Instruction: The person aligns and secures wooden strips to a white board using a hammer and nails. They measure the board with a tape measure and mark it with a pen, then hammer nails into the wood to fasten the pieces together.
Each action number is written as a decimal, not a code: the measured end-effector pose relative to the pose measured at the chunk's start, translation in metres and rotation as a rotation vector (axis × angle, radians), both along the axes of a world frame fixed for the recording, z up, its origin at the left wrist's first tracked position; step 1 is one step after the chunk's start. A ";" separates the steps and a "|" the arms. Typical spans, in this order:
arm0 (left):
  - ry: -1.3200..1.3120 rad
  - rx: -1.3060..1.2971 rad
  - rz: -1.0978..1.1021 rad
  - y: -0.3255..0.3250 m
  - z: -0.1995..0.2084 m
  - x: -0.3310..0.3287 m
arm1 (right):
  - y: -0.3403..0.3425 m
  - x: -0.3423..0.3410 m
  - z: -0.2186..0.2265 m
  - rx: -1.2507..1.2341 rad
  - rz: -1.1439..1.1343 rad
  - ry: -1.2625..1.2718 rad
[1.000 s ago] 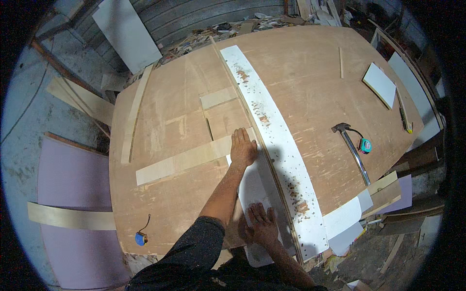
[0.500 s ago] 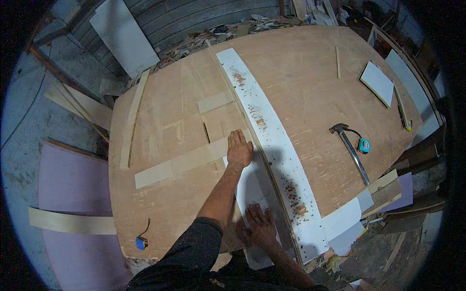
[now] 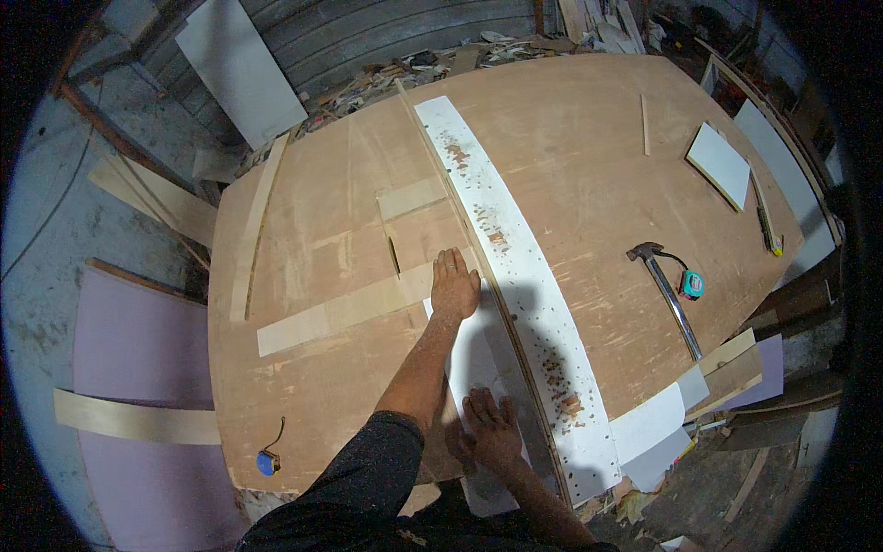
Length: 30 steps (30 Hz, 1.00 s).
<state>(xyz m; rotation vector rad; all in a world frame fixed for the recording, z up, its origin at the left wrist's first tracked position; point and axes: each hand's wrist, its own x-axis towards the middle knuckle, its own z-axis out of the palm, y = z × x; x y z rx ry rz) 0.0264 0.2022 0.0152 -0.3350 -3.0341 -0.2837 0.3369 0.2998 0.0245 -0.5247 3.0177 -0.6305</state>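
My left hand (image 3: 455, 287) lies flat with its fingers stretched forward at the far end of a white panel (image 3: 478, 345). Closer to my body, my right hand (image 3: 494, 429) rests on the same panel, fingers spread and grasping nothing. Along the panel's right side runs a long, narrow wooden edge (image 3: 515, 340). Beyond that edge lies a long white board (image 3: 533, 267) with many small holes and chipped brown patches. A pale plywood strip (image 3: 336, 316) extends leftward from near my left hand, and a shorter pale piece (image 3: 411, 198) lies farther away.
All this lies on a large plywood worktop (image 3: 598, 184). A claw hammer (image 3: 670, 299) and a teal tape measure (image 3: 692, 284) lie to the right, a blue tape measure (image 3: 268, 462) at the near left. A small white board (image 3: 719, 166) is at the far right; scraps (image 3: 405, 78) litter the back.
The whole view has shifted very slightly. Both hands keep their places on the white panel, and nothing has been taken up or let go.
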 end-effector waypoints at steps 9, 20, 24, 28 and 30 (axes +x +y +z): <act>-0.009 -0.002 -0.005 -0.001 0.004 -0.006 | -0.001 -0.005 0.001 -0.019 -0.024 0.056; 0.067 0.052 -0.007 -0.001 -0.001 -0.006 | 0.008 0.016 0.025 -0.107 -0.133 -0.026; -0.027 -0.013 0.012 -0.001 0.005 -0.007 | 0.012 0.025 0.022 -0.104 -0.096 -0.006; -0.042 0.010 0.007 -0.002 0.009 -0.008 | 0.009 0.022 0.012 0.028 -0.008 0.085; -0.031 -0.002 0.002 -0.003 0.006 -0.009 | 0.008 0.020 0.009 -0.030 -0.017 0.131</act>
